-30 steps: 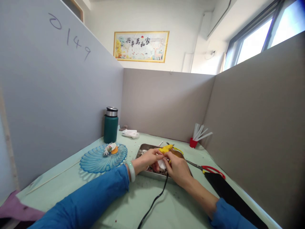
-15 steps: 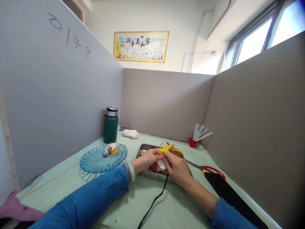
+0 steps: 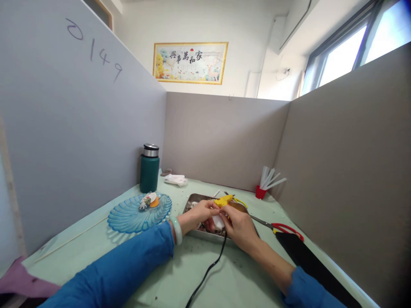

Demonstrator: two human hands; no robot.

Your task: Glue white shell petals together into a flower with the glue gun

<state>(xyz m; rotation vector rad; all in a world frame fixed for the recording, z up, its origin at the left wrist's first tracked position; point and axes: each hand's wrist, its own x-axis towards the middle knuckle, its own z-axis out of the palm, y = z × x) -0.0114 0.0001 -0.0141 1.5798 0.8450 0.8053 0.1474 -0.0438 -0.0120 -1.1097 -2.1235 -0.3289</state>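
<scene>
Movement since the earlier frames is negligible: both hands hold the same position, with at most a slight shift of the white piece [image 3: 218, 221] between them. The left hand [image 3: 199, 213] is bent at the fingers, thumb and forefinger drawn together; the right hand [image 3: 239, 223] is partly closed, its fingertips meeting those of the left. The white piece sits just below the joined fingertips, over the metal tray [image 3: 203, 235] of small loose pieces [image 3: 194, 205]; which hand bears it, and whether anything finer is pinched above it, cannot be determined. Directly beyond the fingers is a yellow tool [image 3: 223, 201], apparently a glue gun; contact with the hand is not verifiable. A black cord [image 3: 210, 269] runs from beneath the right hand toward the near edge of the table. Assessment of handling: the white piece appears smooth and is judged light and stiff, possibly brittle at a thin edge, and liable to slip under dry fingertips. Recommended hold is a light pinch on opposite edges, leaving the broad face uncovered. The yellow tool is judged rigid and heavier, best taken by its body, with fingers off the tip, which may be hot.
</scene>
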